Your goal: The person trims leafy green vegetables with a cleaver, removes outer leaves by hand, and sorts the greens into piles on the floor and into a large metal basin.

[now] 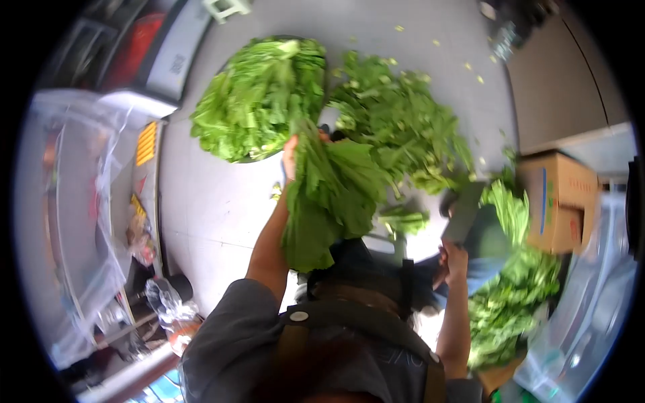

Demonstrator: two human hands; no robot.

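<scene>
My left hand (290, 158) is closed around a bunch of leafy greens (329, 195), whose broad leaves hang down toward my lap. Leaves hide part of the fingers. In my right hand (453, 262) is a cleaver (465, 211), gripped by the handle with its wide grey blade pointing away from me. Beyond my left hand lies a large round heap of greens (265, 97), stacked fairly neatly. A looser pile of cut leaves (403, 121) spreads on the floor to its right. More greens (517, 302) lie beside my right arm.
A cardboard box (561, 201) stands at the right near a cabinet (557, 80). Shelving with plastic sheeting (80, 201) runs along the left. A display fridge (164, 60) and a pale stool (227, 8) are at the far left. Leaf scraps dot the grey floor (208, 208).
</scene>
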